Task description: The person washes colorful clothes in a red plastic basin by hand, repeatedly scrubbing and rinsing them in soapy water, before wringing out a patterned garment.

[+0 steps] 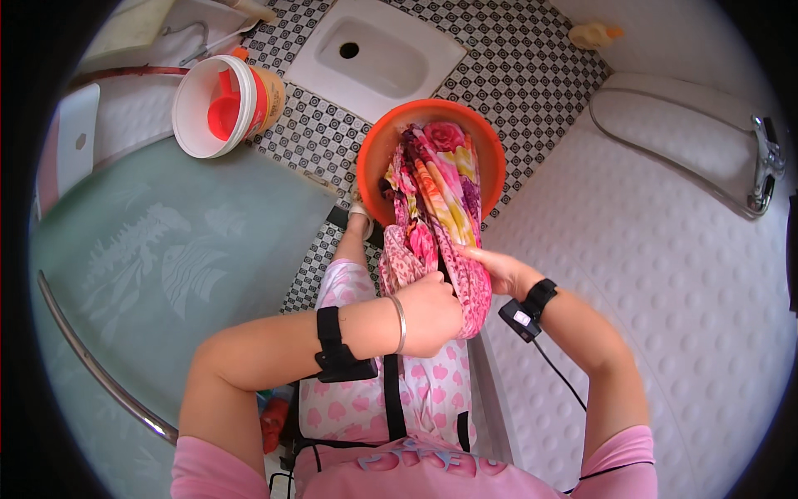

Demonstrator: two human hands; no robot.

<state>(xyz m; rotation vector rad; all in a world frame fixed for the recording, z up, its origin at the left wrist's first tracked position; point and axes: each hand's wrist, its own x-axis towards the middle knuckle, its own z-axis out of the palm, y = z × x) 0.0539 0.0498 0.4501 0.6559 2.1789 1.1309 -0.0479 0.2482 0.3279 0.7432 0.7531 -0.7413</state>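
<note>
A pink flowered cloth (445,204) with yellow, orange and purple patches hangs out of an orange basin (490,137) toward my lap. Its near end is bunched between my hands. My left hand (428,316), with a bangle at the wrist, is closed in a fist on the cloth's left side. On the other side my right hand (501,270) holds the cloth's edge, thumb on top and the other fingers hidden behind the fabric. What lies at the bottom of the basin is covered by the cloth.
Beyond the basin, a white squat toilet (378,50) is set into the patterned tile floor (532,75). A white bucket (187,116) holding a red scoop (223,115) stands at the left, by a frosted glass panel (274,200). Right is a dimpled white surface (632,274) with a tap (763,166).
</note>
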